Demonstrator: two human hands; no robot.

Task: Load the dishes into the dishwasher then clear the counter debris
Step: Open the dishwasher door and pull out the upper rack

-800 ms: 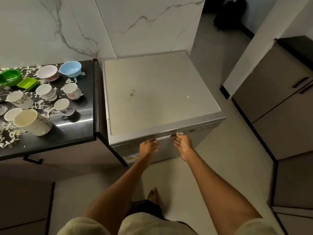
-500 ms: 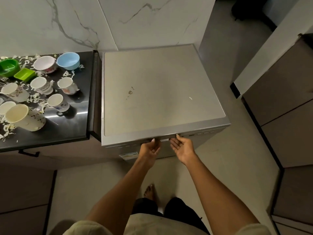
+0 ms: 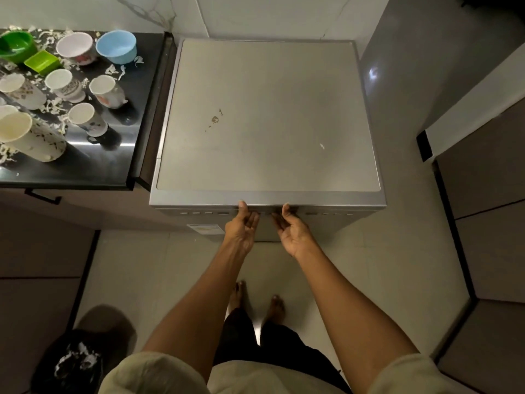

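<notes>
**Both hands at the dishwasher's front lip, dishes on the counter to its left**

Where the black counter (image 3: 93, 166) fills the left of the view, dishes stand among pale shredded debris (image 3: 54, 105): a green bowl (image 3: 15, 46) and small green square dish (image 3: 42, 62) at the far edge, a white bowl (image 3: 75, 46) and blue bowl (image 3: 116, 46) beside them, three patterned cups (image 3: 100, 91) nearer the middle, a large cream mug (image 3: 27, 136) tipped on its side near the front. Just right of the counter stands the grey dishwasher (image 3: 267, 118), door closed, flat top bare but for small marks. At its front top edge, left hand (image 3: 243, 227) palm-up, fingers hooked under the lip, thumb on the edge. Right hand (image 3: 292, 231) just beside it, same posture, fingers curled under. How firmly either grips cannot be told. Bare feet on the tiled floor (image 3: 383, 265) below; dark cabinets (image 3: 488, 177) at far right.
</notes>
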